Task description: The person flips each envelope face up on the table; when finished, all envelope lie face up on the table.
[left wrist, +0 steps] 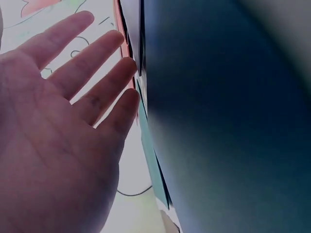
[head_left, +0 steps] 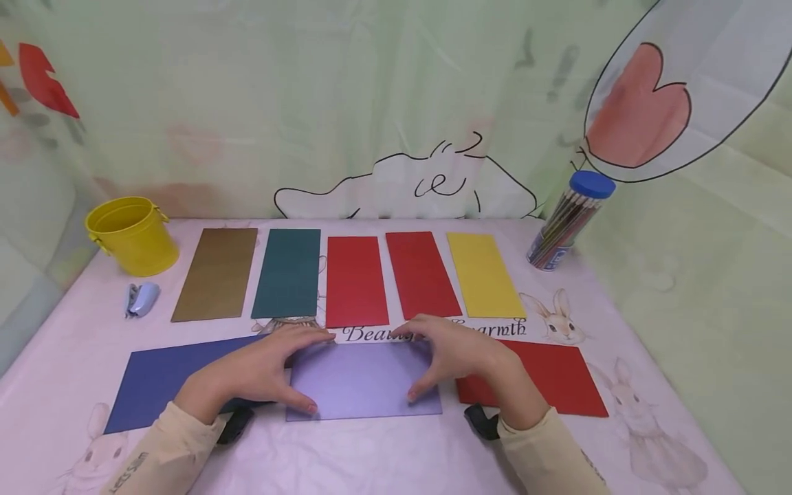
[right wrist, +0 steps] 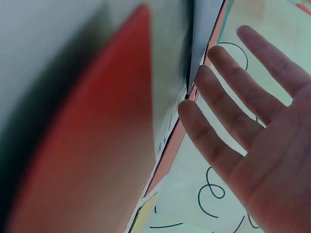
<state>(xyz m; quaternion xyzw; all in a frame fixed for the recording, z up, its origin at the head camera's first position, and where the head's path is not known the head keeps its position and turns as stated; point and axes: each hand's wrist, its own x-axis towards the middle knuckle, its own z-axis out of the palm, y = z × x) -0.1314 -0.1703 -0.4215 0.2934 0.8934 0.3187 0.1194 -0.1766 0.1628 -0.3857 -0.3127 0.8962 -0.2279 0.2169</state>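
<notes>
Both our hands sit flat on the lavender rectangular paper sheet (head_left: 365,381), left hand (head_left: 260,371) and right hand (head_left: 458,357), each grip spread wide, with the sheet lying on the tabletop (head_left: 371,460) between them.

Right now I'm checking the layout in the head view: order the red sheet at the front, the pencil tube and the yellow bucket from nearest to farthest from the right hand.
From the right hand:
1. Red sheet, just to its right at the front.
2. Pencil tube, back right.
3. Yellow bucket, far back left.
</notes>
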